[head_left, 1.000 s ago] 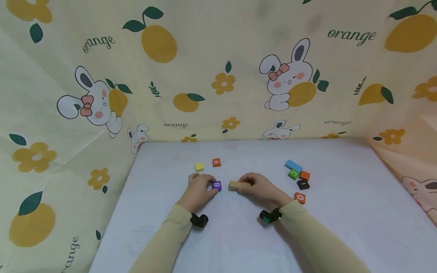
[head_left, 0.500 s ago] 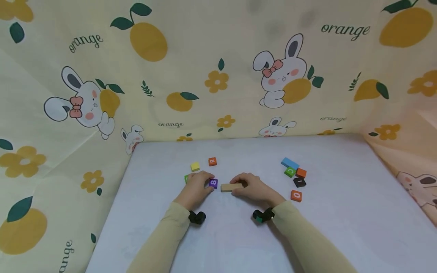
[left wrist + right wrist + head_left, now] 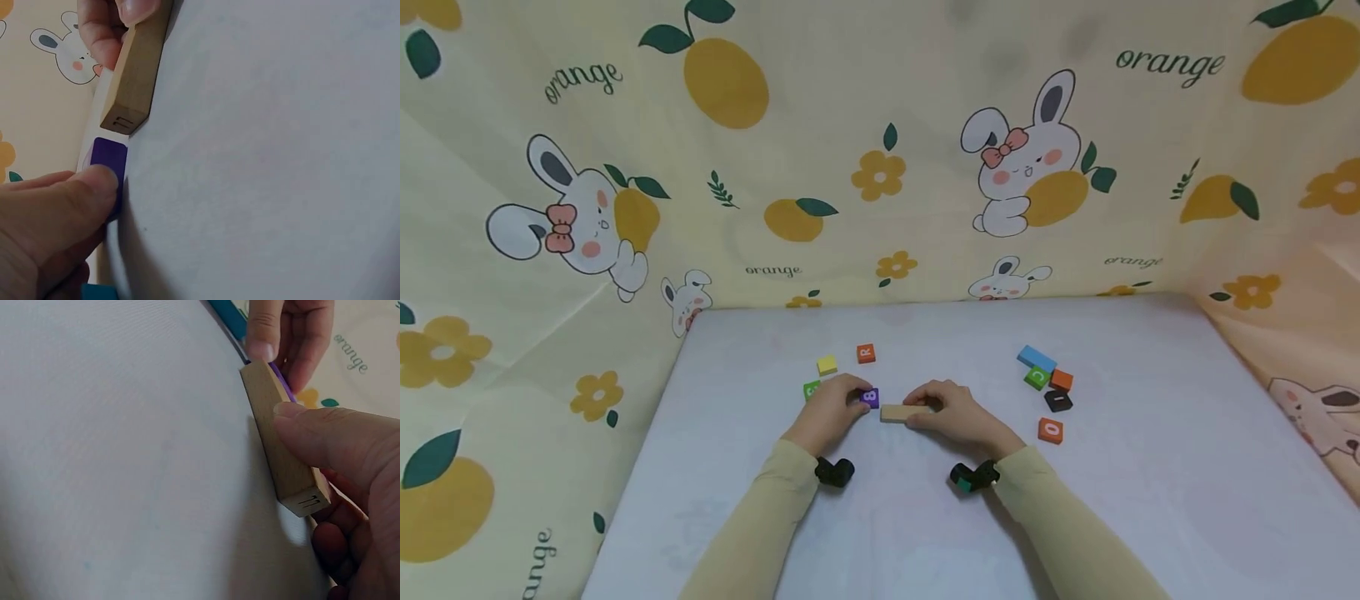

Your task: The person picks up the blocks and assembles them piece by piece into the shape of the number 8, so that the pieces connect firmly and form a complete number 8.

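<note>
Between thumb and fingers, my left hand (image 3: 827, 412) pinches a small purple block (image 3: 869, 397) with a white character on top. My right hand (image 3: 953, 410) grips a plain wooden bar (image 3: 901, 413) by its sides, the thumb nearest me. The bar's left end lies close to the purple block, slightly nearer to me. In the left wrist view a narrow gap shows between the purple block (image 3: 109, 156) and the bar (image 3: 137, 75), whose end bears a dark mark. A similar mark is on the bar's other end (image 3: 306, 503) in the right wrist view.
Beyond my left hand lie a yellow block (image 3: 827, 364), an orange R block (image 3: 866, 353) and a partly hidden green block (image 3: 811, 389). To the right sit a blue bar (image 3: 1037, 357), a green block (image 3: 1037, 377), an orange block (image 3: 1062, 380), a black block (image 3: 1058, 401) and an orange 0 block (image 3: 1050, 431).
The wooden bar has moved left in my right hand, nearer the purple block. The green block beside my left hand has come into view. The head view has shifted slightly.
</note>
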Available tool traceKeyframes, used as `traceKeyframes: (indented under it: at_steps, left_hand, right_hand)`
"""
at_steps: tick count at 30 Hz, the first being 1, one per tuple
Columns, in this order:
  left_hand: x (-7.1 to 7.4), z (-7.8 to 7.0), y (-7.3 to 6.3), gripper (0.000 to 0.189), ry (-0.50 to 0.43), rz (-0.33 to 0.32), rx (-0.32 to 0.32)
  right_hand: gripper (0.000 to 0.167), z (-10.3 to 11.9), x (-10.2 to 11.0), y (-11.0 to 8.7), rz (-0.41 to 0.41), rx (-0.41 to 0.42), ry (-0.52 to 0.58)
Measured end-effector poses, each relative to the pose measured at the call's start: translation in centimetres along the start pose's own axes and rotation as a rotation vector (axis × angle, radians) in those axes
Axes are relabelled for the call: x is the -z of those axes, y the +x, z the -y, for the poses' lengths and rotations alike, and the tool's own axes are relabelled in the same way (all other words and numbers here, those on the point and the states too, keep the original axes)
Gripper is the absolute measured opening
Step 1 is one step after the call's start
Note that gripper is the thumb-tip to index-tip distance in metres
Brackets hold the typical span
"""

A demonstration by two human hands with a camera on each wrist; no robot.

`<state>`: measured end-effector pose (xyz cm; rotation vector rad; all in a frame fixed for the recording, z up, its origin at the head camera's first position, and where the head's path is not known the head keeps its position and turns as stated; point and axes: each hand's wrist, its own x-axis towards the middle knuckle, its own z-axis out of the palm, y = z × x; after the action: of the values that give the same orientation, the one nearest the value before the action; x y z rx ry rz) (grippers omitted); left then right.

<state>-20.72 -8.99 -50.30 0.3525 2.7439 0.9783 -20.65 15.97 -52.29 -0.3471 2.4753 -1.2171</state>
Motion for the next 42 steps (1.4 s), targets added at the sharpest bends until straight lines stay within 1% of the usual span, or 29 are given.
traceKeyframes:
  at_steps: [5, 10, 16, 19, 23, 25, 29, 30, 32, 35, 38, 40, 42]
  left_hand:
    - [0.5, -0.2, 0.2, 0.031, 0.007, 0.011, 0.032]
    - [0.6, -0.2, 0.1, 0.032, 0.017, 0.028, 0.041]
    - [0.6, -0.3, 0.0, 0.034, 0.012, 0.027, 0.030]
    - [0.7, -0.3, 0.1, 0.035, 0.022, 0.026, 0.019]
    - [0.8, -0.2, 0.4, 0.034, 0.037, 0.030, 0.009]
    - [0.8, -0.2, 0.5, 0.034, 0.030, 0.034, 0.004]
    - [1.1, 0.0, 0.4, 0.036, -0.017, 0.051, 0.002]
    - [1.3, 0.0, 0.4, 0.037, -0.033, 0.047, -0.001]
    - [1.7, 0.2, 0.2, 0.039, -0.056, 0.016, -0.006]
    - [3.0, 0.8, -0.3, 0.042, -0.081, -0.072, -0.010]
    - [4.4, 2.0, -1.0, 0.044, -0.096, -0.134, 0.028]
    - [5.0, 3.1, -1.6, 0.045, -0.101, -0.139, 0.068]
    - [5.4, 4.3, -2.1, 0.046, -0.106, -0.137, 0.097]
  right_hand:
    - [0.022, 0.3, -0.1, 0.0, -0.017, 0.018, 0.007]
    - [0.022, 0.6, -0.3, -0.1, -0.026, 0.007, 0.000]
    - [0.022, 0.6, -0.3, -0.2, -0.048, -0.034, -0.006]
    - [0.022, 0.6, -0.2, -0.1, -0.052, -0.038, -0.009]
    - [0.023, 0.5, -0.3, 0.1, -0.050, -0.024, -0.006]
    - [0.023, 0.4, -0.3, 0.1, -0.044, -0.024, -0.006]
    - [0.025, 0.2, -0.5, 0.1, -0.021, -0.040, -0.001]
    - [0.025, 0.1, -0.5, 0.1, -0.015, -0.047, -0.001]
    - [0.026, 0.0, -0.4, 0.1, -0.012, -0.054, -0.001]
    - [0.026, -0.1, -0.3, 0.1, -0.022, -0.052, -0.008]
    - [0.025, -0.1, -0.2, 0.1, -0.028, -0.046, -0.006]
    - [0.025, 0.0, -0.2, 0.0, -0.024, -0.049, -0.002]
    - [0.025, 0.0, -0.2, -0.1, -0.018, -0.055, 0.005]
